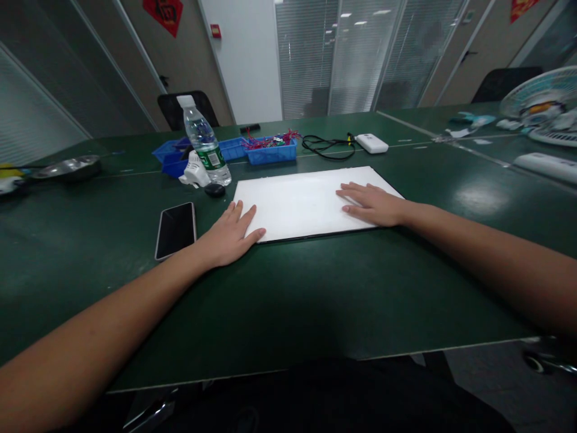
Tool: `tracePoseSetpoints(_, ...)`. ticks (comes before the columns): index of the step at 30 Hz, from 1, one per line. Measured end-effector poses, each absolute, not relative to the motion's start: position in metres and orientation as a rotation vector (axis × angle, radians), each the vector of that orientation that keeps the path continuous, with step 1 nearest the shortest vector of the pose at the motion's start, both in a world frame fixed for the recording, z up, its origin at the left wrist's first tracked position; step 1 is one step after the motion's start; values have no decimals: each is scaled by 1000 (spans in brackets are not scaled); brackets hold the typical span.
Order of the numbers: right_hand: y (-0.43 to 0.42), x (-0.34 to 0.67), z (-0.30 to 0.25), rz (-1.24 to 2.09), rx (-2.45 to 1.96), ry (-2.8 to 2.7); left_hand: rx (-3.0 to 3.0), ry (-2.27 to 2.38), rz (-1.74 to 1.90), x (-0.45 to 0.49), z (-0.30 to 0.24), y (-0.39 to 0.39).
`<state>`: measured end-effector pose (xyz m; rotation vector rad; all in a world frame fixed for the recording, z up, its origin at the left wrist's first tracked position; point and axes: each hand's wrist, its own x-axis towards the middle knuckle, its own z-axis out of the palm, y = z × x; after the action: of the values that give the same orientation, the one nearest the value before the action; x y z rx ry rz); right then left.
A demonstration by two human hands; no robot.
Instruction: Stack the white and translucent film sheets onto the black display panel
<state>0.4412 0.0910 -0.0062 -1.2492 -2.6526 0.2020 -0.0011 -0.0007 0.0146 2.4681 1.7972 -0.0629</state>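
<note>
A white flat board [302, 201] lies on the dark green table [288, 300] in front of me. My left hand [229, 234] rests palm down at the board's near left corner, fingers stretched out and touching its edge. My right hand [372, 203] lies flat on the board's right part, fingers extended toward the left. Neither hand holds anything.
A black phone [175, 230] lies left of my left hand. Behind it stand a water bottle [205, 143], a white device [193, 171], a small black cap [215, 190] and blue trays [270, 150] with small parts. A black cable [327, 145], a white box [371, 143] and a fan [545, 105] sit farther back.
</note>
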Motion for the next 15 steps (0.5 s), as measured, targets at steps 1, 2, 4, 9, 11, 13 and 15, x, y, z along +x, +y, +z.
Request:
tracePoseSetpoints(1,94,444,-7,193,-1313,-2625,2468,1791,-65,-1,15,-1)
tracePoseSetpoints(2,96,448,-8,188,-1379,-2598,2468,1786,-67,-1,15,-1)
tracePoseSetpoints(4,100,456,-8,176,-1492,-2547,2472,1778,-69,-1,16,-1)
tracePoseSetpoints(9,109,473,-9,98,-1724,-2396,2478,1785,-72,-1,15,-1)
tracePoseSetpoints(11,112,477,-8,88,-1836,-2329,2472,1778,-65,-1,14,-1)
tracePoseSetpoints(13,113,478,-7,91,-1948,-2253,2465,1771,-57,-1,15,-1)
tracePoseSetpoints(15,113,477,-5,91,-2054,-2178,2463,1767,-51,0,15,-1)
